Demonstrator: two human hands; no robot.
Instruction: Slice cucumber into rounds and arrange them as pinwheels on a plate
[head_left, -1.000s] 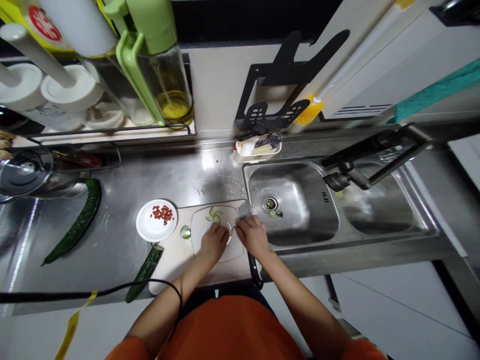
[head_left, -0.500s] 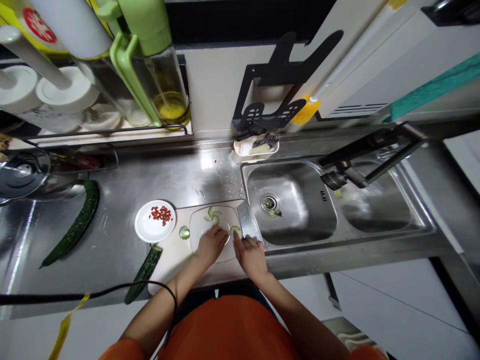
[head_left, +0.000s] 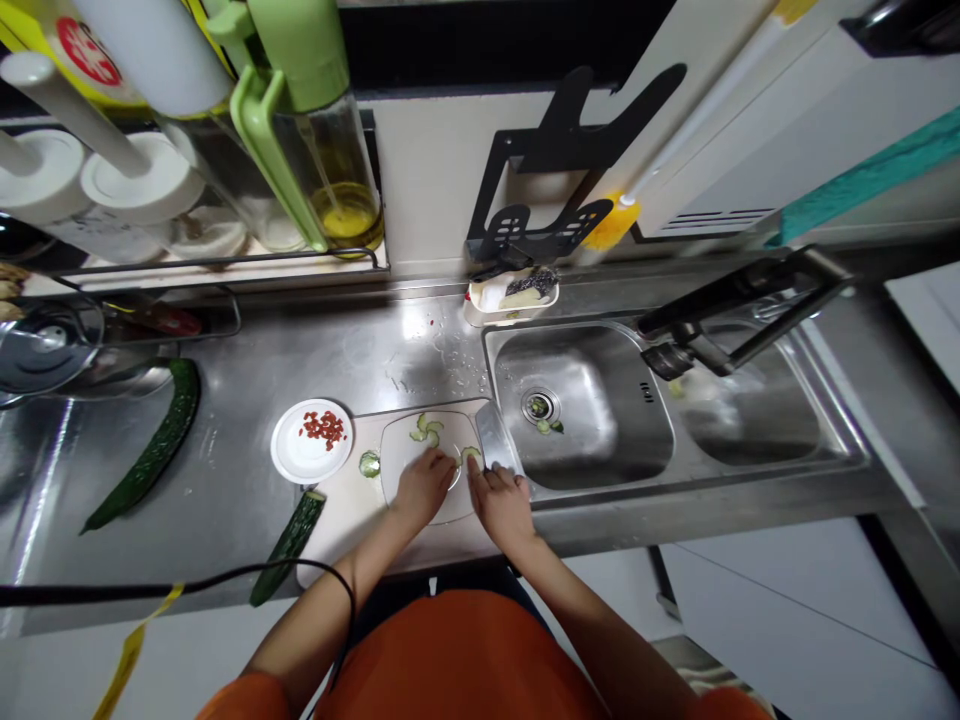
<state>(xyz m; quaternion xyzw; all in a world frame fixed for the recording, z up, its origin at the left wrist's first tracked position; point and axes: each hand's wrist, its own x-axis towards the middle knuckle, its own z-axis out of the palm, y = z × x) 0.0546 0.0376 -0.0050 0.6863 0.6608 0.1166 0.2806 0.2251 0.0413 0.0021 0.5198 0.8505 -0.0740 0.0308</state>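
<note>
A pale squarish plate rests on a light cutting board. Thin cucumber slices lie in a curved cluster near its far side. My left hand is over the plate's middle, fingers bent together, with a bit of cucumber slice at the fingertips. My right hand reaches over the plate's right side; a fingertip touches another cucumber slice, and its other fingers are apart, near the knife. The knife's broad blade lies along the board's right end. Left of the plate sits a cucumber chunk.
A white plate of small red pieces stands at the board's left corner. A cut cucumber and a whole cucumber lie further left. To the right is a double sink with a faucet. A cable crosses near my left forearm.
My right hand has shifted very slightly, its fingertip staying against the cucumber slice on the right. My left hand stays nearly in place. The view has moved a little.
</note>
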